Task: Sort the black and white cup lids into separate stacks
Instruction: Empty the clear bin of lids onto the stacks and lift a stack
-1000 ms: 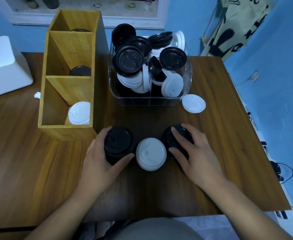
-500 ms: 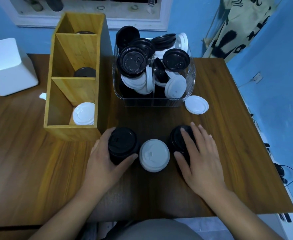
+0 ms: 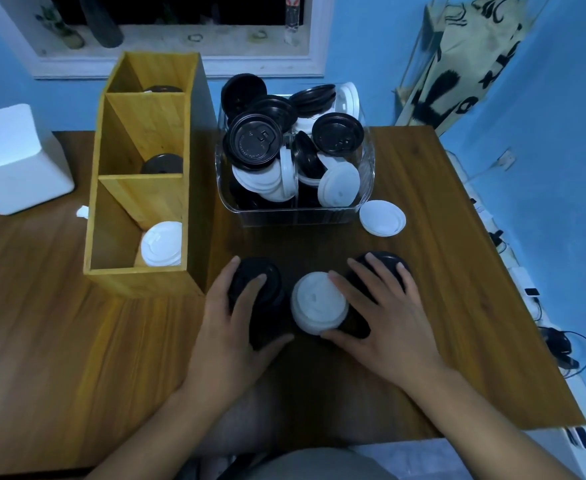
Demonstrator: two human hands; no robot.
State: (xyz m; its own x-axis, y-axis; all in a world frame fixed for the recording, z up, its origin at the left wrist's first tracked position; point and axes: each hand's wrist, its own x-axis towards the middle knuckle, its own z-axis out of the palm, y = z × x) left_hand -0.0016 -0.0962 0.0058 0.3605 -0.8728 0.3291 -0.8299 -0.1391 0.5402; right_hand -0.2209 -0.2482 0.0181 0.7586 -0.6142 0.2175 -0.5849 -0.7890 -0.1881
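Observation:
Three short lid stacks stand in a row on the wooden table [image 3: 457, 306] near its front. My left hand [image 3: 229, 327] grips the left black lid stack [image 3: 267, 289], fingers over its top and thumb at its near side. The white lid stack [image 3: 315, 303] stands in the middle, and my right hand [image 3: 388, 320] holds it between index finger and thumb. Its other fingers lie over the right black lid stack [image 3: 388, 263]. A clear bin [image 3: 295, 218] behind holds several mixed black and white lids. One loose white lid [image 3: 383, 218] lies beside the bin.
A wooden three-compartment organizer [image 3: 135, 278] stands at the left. It has white lids [image 3: 161, 244] in the near slot and black lids [image 3: 162, 164] in the middle and far slots. A white box [image 3: 11, 161] sits far left. The table's right edge borders cables on the floor.
My right hand has shifted left from the right black stack onto the white stack, thumb now at its near edge. My left hand's fingers have moved further over the left black stack.

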